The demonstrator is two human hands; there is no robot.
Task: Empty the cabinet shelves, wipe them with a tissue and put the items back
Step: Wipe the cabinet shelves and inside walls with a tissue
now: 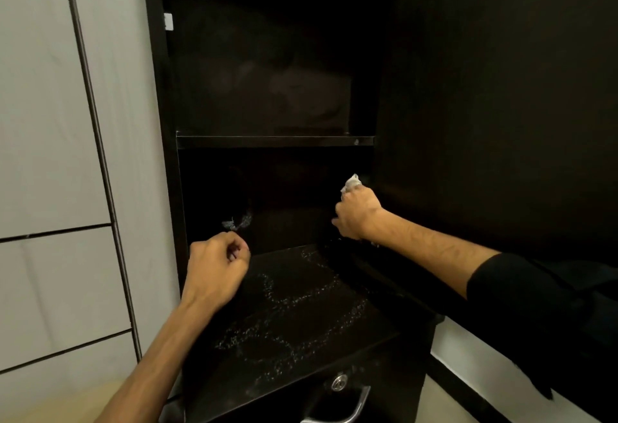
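Note:
A black cabinet stands open with its shelves bare. The lower shelf (301, 309) carries curved trails of pale dust. A thin middle shelf (274, 141) runs above it. My right hand (357, 215) grips a crumpled white tissue (351, 183) at the right side of the lower compartment, beside the inner wall. My left hand (217, 265) is curled at the left front of the same shelf, pinching something small that I cannot make out. A pale smear (238, 222) marks the back wall just above it.
The open black door (501, 105) stands at the right. White panelled wall with a metal strip (100, 161) lies to the left. Below the shelf is a black drawer with a lock (339, 383) and a metal handle (354, 409).

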